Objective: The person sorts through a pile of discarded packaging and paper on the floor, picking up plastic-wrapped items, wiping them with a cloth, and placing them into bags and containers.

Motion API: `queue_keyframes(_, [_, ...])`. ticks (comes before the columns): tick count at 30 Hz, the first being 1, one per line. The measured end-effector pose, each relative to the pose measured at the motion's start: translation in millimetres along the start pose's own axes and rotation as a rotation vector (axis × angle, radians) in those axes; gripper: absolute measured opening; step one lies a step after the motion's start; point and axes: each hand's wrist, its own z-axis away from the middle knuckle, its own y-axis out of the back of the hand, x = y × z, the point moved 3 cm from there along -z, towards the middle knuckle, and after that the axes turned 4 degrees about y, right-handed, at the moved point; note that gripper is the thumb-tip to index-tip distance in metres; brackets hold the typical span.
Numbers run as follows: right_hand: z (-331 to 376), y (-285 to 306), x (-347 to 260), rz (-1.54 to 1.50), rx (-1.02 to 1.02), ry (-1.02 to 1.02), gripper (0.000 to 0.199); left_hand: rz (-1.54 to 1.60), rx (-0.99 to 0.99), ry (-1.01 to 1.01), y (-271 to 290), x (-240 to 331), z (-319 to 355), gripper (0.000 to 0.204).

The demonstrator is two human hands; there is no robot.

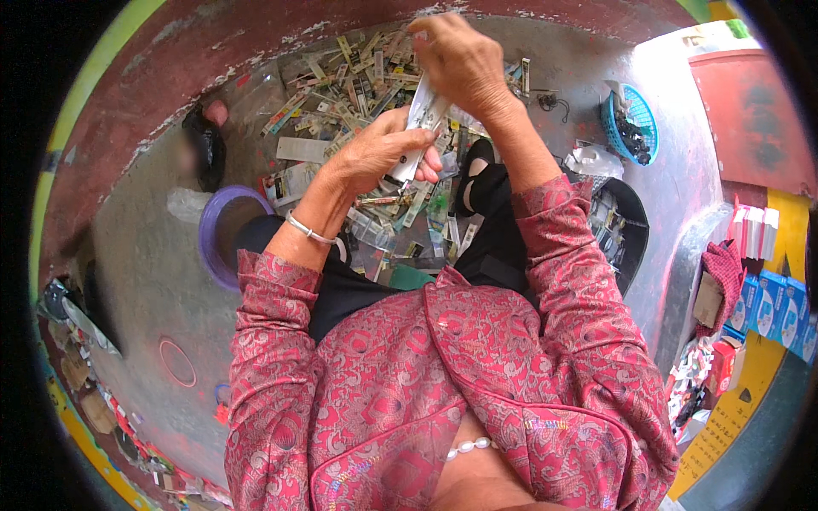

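My left hand [388,153] is closed round a long, narrow white package [414,128], its thumb lying across the front. The package looks like a flat clear-and-white sleeve with small dark print, held tilted above the floor. Over its upper end is my right hand [464,64], fingers curled and slightly blurred. What those fingers grip is hidden behind the hand. Below and beyond both hands spreads a heap of flat, narrow packages [358,89], many of them clear, white or yellowish.
A purple basin [207,243] stands at my left, near a black bag [209,157]. To the right are a blue basket [652,128] with dark items and a black tub [635,243] holding packages. Blue boxes [771,307] stand at the far right. A pink ring [178,362] lies on the floor.
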Motion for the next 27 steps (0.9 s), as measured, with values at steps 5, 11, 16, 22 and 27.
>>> queue_keyframes(5, [0.5,-10.7,15.8,-0.028,0.098,-0.047,0.014,0.042,0.002,-0.007,0.1,-1.7,-5.2,0.017])
queue_keyframes(11, [12.7,-1.7,-21.3,-0.298,-0.077,0.014,0.009,-0.044,0.014,-0.017,1.5,-0.6,4.5,0.020])
queue_keyframes(16, [2.6,28.4,63.1,0.199,0.327,-0.309,0.016,0.067,0.031,-0.086,4.4,5.9,8.1,0.019])
queue_keyframes(22, [24.1,14.6,54.0,-1.340,-0.219,-1.149,0.050,0.293,-0.059,-0.147,9.0,15.7,8.3,0.019])
queue_keyframes(27, [11.9,-1.9,-5.9,-1.656,-0.467,-0.840,0.029,0.585,-0.350,-0.144,0.4,12.3,5.4,0.026])
